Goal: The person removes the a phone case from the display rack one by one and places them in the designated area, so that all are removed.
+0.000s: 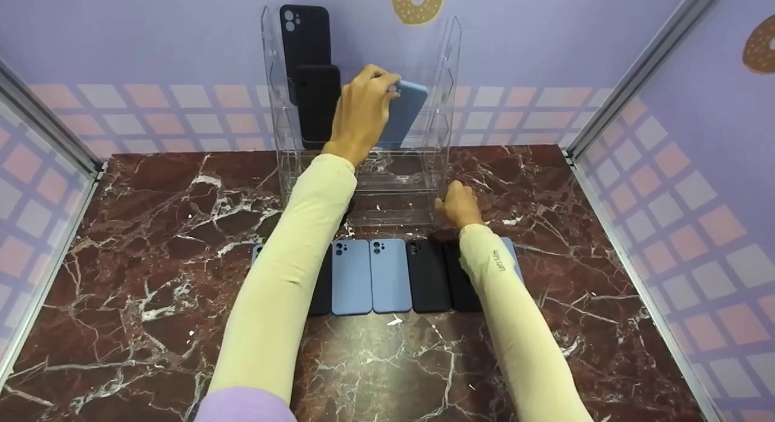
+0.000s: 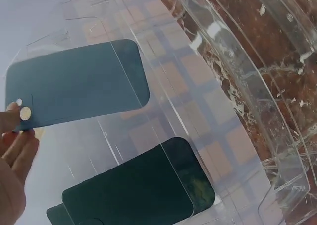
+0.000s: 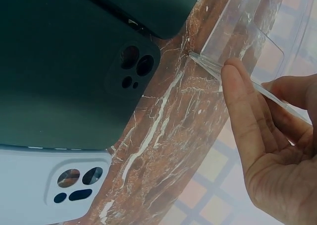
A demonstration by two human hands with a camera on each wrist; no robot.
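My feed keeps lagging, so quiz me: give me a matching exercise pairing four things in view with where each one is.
Things:
1. tilted blue phone case
2. tall black phone case
3. right hand
4. row of blue and black cases

Places:
A. flat on the marble table
B. top tier of the clear acrylic rack
C. pinched by the left hand
D. at the rack's base

Pairs: 1-C, 2-B, 3-D, 4-A
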